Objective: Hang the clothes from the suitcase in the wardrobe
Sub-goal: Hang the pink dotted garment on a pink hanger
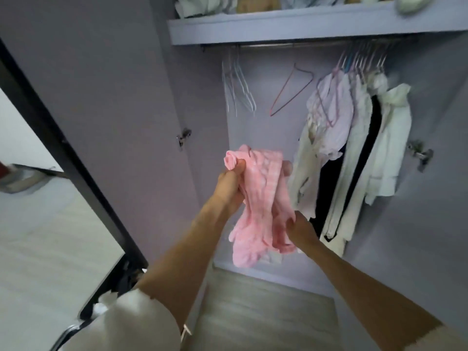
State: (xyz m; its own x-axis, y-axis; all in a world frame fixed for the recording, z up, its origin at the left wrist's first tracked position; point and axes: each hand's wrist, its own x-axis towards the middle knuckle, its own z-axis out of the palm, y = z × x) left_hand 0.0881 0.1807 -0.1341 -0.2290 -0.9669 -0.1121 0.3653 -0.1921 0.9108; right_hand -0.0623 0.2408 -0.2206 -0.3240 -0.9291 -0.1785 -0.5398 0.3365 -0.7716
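**Now gripping a pink garment at the open wardrobe**

Both hands are holding the pink garment (258, 198) up in front of the open wardrobe (266, 127). The left hand (229, 184) is clenching its bunched upper end, fingers wrapping the fabric, while the right hand (300, 228) is pinching a lower fold, leaving the rest dangling between the two arms. Behind it, the rail (291, 44) is carrying a cluster of empty white hangers (239, 87) at the left, one tilted red hanger (291, 91) beside them (swinging or not, hard to say), and pale hanging clothes (354, 148) at the right. Folded items are sitting on the shelf (291, 27) above. A mirrored door (50, 211) is standing open at the left.
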